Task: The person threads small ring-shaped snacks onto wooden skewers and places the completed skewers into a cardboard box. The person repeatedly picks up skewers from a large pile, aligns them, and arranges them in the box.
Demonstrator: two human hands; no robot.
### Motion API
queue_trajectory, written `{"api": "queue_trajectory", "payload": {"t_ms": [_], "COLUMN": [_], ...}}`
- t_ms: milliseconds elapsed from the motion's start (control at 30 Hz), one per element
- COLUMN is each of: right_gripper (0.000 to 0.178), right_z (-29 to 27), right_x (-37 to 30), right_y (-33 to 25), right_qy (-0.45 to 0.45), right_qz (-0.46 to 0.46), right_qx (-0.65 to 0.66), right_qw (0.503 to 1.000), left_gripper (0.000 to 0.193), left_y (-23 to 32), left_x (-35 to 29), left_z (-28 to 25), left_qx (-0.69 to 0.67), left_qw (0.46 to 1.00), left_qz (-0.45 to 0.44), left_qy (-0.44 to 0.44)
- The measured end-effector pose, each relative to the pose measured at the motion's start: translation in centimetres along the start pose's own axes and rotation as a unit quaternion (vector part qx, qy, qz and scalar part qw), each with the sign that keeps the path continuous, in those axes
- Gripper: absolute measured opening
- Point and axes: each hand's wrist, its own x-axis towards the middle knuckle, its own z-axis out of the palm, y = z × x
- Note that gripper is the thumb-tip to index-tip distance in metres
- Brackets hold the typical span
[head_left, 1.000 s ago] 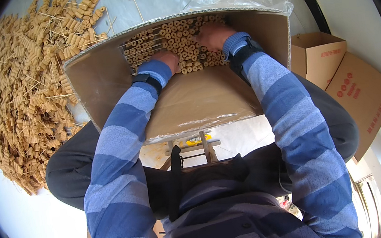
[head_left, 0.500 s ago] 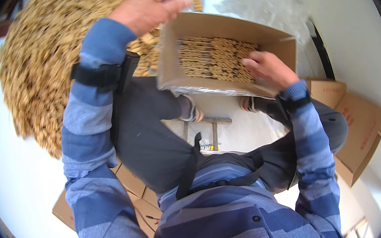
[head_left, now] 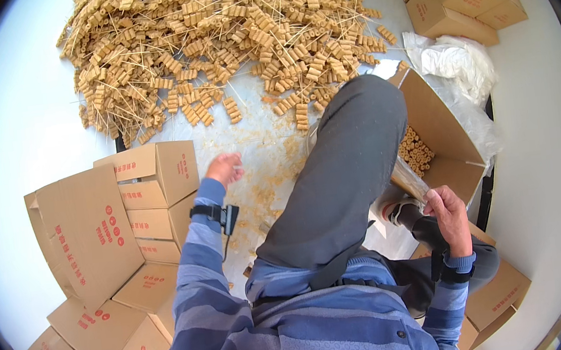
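Brown cardboard box (head_left: 448, 113) lies just beyond right hand (head_left: 449, 215), which grips its near corner; left hand (head_left: 224, 169), half-curled, can't tell if holding anything, well left.

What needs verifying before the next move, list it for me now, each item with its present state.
1. Top of the brown cardboard carton open: ok.
2. Skewered snack rolls inside it: ok, some show with their ends up.
3. Whole carton in sight: not ok, the trousered thigh hides part of it.
4. Left hand clear of the loose heap of skewered rolls: ok, a gap shows.
5. Left hand empty: cannot tell.
6. Right hand firmly gripping the carton: cannot tell, though it is at the near rim.
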Motion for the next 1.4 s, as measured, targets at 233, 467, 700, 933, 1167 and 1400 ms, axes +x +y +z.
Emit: {"api": "queue_trajectory", "payload": {"t_ms": [233,467,700,933,1167,1400], "right_gripper": [0.025,0.021,0.020,0.022,0.021,0.018], "right_z": [1.1,1.2,0.6,1.5,1.2,1.9], "right_x": [2.3,3.0,4.1,4.9,5.1,5.7], "right_y": [-3.1,-2.7,-0.7,-0.1,0.2,-0.3], "right_qy": [-0.004,-0.020,-0.008,-0.039,-0.033,-0.048], "right_qz": [-0.009,0.034,0.100,0.097,0.103,0.096], "right_qx": [-0.031,-0.034,-0.048,-0.068,-0.065,-0.098], "right_qw": [0.999,0.999,0.994,0.992,0.992,0.989], "left_gripper": [0.049,0.069,0.073,0.046,0.038,0.026], "left_y": [6.6,18.3,20.7,19.3,18.9,17.5], "left_x": [6.8,16.9,25.3,27.1,27.7,28.2], "left_z": [6.6,16.5,18.7,18.5,20.3,20.1], "left_qx": [0.004,0.017,0.017,-0.004,0.039,0.026], "left_qw": [0.995,0.997,0.999,1.000,0.999,0.999], "left_qz": [0.029,0.069,-0.020,-0.007,-0.006,0.012], "left_qy": [-0.097,-0.043,-0.030,-0.007,0.002,-0.018]}}
